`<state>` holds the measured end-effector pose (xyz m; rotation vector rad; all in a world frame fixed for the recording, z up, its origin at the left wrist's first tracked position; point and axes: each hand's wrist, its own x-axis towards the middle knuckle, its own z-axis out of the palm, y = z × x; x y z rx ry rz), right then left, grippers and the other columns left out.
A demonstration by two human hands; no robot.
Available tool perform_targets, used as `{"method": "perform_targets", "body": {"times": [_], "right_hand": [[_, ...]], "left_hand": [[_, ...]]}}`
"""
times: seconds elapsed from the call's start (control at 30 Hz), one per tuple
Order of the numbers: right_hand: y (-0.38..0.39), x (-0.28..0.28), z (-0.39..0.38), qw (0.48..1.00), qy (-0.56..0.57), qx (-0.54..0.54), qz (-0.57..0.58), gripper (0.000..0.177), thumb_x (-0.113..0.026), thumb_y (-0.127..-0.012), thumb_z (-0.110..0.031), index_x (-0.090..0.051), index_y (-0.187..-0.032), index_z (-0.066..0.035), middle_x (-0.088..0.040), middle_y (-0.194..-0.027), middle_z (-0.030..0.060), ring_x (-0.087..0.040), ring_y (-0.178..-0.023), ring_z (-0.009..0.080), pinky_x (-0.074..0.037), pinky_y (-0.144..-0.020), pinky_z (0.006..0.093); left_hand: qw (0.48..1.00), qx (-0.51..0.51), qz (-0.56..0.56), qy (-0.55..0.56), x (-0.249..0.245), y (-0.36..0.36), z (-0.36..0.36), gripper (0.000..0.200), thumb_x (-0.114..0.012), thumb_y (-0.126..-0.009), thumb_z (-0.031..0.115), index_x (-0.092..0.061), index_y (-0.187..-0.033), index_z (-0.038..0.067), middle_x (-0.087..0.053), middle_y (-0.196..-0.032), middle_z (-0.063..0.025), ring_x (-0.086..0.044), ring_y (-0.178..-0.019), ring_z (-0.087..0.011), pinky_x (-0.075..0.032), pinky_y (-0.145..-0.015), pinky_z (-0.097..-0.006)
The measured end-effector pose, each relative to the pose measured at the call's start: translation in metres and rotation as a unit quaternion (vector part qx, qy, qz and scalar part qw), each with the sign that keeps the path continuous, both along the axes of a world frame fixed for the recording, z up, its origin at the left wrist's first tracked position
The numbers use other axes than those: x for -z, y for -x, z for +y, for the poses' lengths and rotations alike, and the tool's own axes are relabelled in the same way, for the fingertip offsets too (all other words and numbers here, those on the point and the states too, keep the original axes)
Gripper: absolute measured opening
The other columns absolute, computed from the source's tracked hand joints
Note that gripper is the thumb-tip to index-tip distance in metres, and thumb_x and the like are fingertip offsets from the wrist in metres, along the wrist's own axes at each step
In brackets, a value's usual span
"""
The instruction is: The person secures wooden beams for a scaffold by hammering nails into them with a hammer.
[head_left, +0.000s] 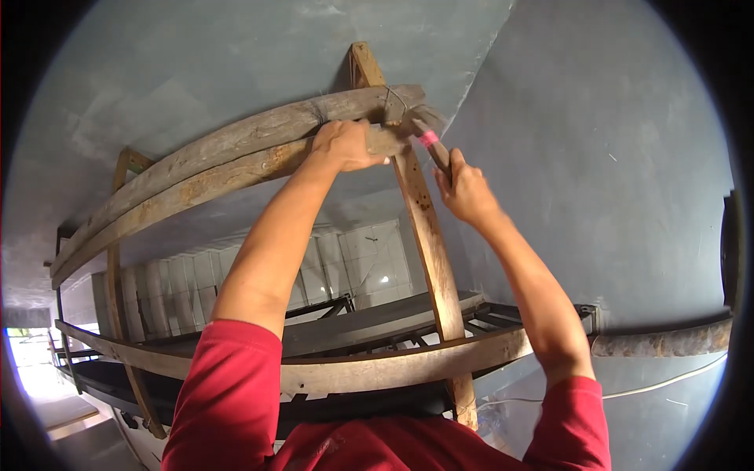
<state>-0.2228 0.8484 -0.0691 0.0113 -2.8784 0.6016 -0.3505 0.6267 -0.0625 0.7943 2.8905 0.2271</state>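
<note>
My left hand (pixel 343 145) is wrapped over the lower wooden beam (pixel 236 173) near its right end, close to the post top. Just above runs a rough, rounded wooden pole (pixel 259 129), with wire (pixel 395 97) looped round its right end. My right hand (pixel 471 191) is closed round the wooden handle of a hammer (pixel 441 155) that has a pink band. Its blurred head is up against the beam ends, so its exact shape is hard to make out. A wooden post (pixel 428 235) stands below this joint.
A lower wooden rail (pixel 393 371) crosses in front of me. Behind it are dark metal frames (pixel 495 314) and white tiles (pixel 377 251). The grey wall (pixel 597 180) rises on the right, with a horizontal pipe (pixel 667 341) and a pale cable (pixel 628 394).
</note>
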Motion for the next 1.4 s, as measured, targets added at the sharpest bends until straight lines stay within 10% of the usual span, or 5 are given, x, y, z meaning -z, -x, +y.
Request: {"method": "perform_targets", "body": {"times": [0.3,0.4,0.47,0.77,1.4], "right_hand": [[0.001,-0.137,-0.014,0.974,0.164,0.027,0.156,0.03,-0.059,-0.099,-0.025,-0.044,-0.097,0.001,-0.058,-0.062,0.0251,-0.061,-0.062,0.0488,-0.049,-0.053,0.0448],[0.006,-0.084,-0.019,0.951,0.163,0.031,0.262,0.03,-0.058,-0.099,-0.024,-0.043,-0.101,0.002,-0.059,-0.062,0.0262,-0.061,-0.06,0.0497,-0.048,-0.05,0.0441],[0.009,-0.005,0.004,1.0,0.005,-0.005,0.007,0.034,-0.056,-0.099,-0.028,-0.044,-0.106,0.003,-0.065,-0.078,0.0301,-0.062,-0.075,0.0535,-0.049,-0.064,0.0577],[0.003,-0.124,-0.017,0.972,0.193,0.067,0.114,0.028,-0.059,-0.099,-0.023,-0.042,-0.096,0.0,-0.059,-0.062,0.0254,-0.061,-0.061,0.0489,-0.047,-0.05,0.0453],[0.018,-0.02,-0.001,0.998,0.049,0.03,-0.02,0.033,-0.056,-0.099,-0.03,-0.044,-0.102,0.001,-0.065,-0.079,0.0317,-0.061,-0.079,0.0555,-0.051,-0.07,0.0584]], "left_hand": [[1.0,-0.009,-0.015,0.021,-0.012,0.002,0.004,0.076,-0.075,-0.072,0.062,-0.064,-0.117,0.001,-0.071,-0.107,-0.0186,-0.067,-0.105,-0.0344,-0.052,-0.093,-0.043],[0.999,-0.015,-0.024,0.024,-0.008,0.005,0.006,0.076,-0.074,-0.073,0.062,-0.063,-0.118,0.001,-0.071,-0.106,-0.0183,-0.067,-0.105,-0.0335,-0.052,-0.092,-0.0421],[1.0,-0.002,-0.006,0.016,-0.006,0.004,0.003,0.076,-0.074,-0.073,0.061,-0.063,-0.118,0.001,-0.071,-0.107,-0.0192,-0.066,-0.105,-0.0338,-0.052,-0.093,-0.0422],[1.0,-0.004,-0.009,-0.003,-0.006,0.004,0.004,0.081,-0.074,-0.069,0.063,-0.063,-0.116,-0.002,-0.07,-0.106,-0.0217,-0.066,-0.103,-0.037,-0.053,-0.09,-0.0447],[1.0,0.001,0.01,-0.002,-0.003,0.011,0.003,0.079,-0.075,-0.071,0.061,-0.063,-0.114,-0.003,-0.07,-0.106,-0.0221,-0.066,-0.103,-0.0374,-0.052,-0.091,-0.0448]]}}
